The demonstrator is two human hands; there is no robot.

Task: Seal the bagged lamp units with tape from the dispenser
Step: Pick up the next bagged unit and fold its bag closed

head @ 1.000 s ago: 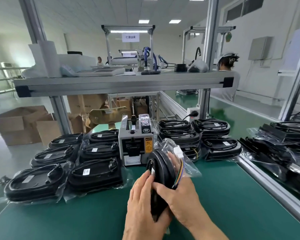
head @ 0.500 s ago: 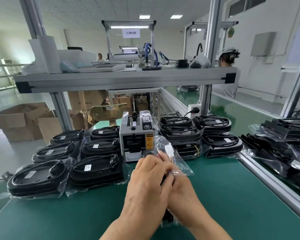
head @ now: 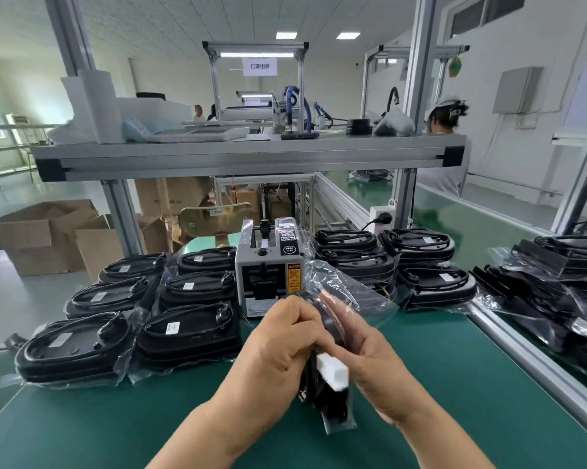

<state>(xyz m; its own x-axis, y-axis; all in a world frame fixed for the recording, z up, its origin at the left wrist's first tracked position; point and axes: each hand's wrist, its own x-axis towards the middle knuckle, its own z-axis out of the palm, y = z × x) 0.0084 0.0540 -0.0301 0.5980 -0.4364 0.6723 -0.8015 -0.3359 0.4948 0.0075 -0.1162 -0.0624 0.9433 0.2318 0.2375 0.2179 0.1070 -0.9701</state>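
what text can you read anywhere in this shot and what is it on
"CAUTION": yellow sticker on the front of the tape dispenser; the print under it is too small to read.
"40 CM": cardboard box behind the bench; the digits before it are partly covered.
Hanging sign: four Chinese characters, too blurred to read.
White labels on the bagged lamp units: too small to read.

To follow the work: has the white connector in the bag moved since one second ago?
Yes. The white connector moved down and nearer, away from the tape dispenser.

Left hand (head: 278, 346), right hand (head: 376, 363), holding bagged lamp (head: 334, 406)
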